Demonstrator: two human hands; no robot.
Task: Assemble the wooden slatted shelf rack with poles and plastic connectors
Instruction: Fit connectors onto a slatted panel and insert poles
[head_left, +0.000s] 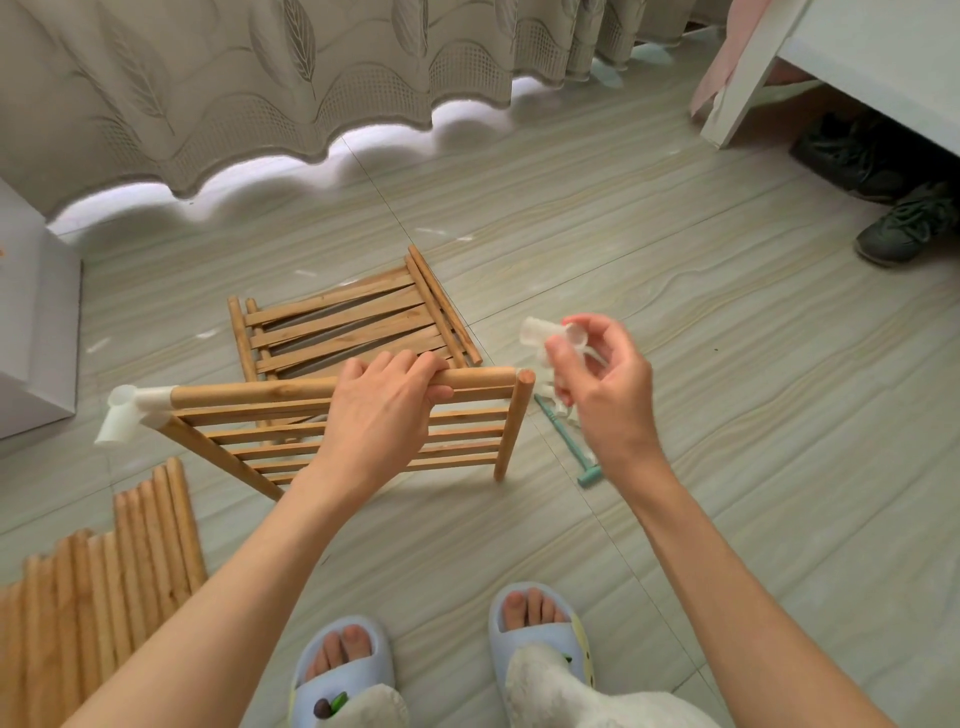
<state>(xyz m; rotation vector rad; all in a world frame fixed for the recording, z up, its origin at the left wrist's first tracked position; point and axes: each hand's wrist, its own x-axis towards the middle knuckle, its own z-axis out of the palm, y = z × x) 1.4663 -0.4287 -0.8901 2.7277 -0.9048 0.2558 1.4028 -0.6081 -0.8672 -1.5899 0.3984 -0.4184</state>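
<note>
A wooden slatted shelf panel (260, 434) stands tilted on the floor. My left hand (379, 410) grips its top rail near the middle. A white plastic connector (132, 410) caps the rail's left corner. The rail's right end (524, 375) is bare wood. Just right of that end, my right hand (602, 379) pinches a translucent plastic connector (545, 332) held up in the air. Behind the standing panel, two more slatted panels (353, 322) lie stacked flat on the floor. A bundle of wooden poles (98, 582) lies at the lower left.
A small green plastic mallet (569, 441) lies on the tile floor under my right hand, beside loose translucent plastic pieces (558, 402). A white box (31, 322) stands at the left, curtains hang behind, white furniture and dark shoes (904, 223) are at the upper right. My slippered feet (441, 660) are at the bottom.
</note>
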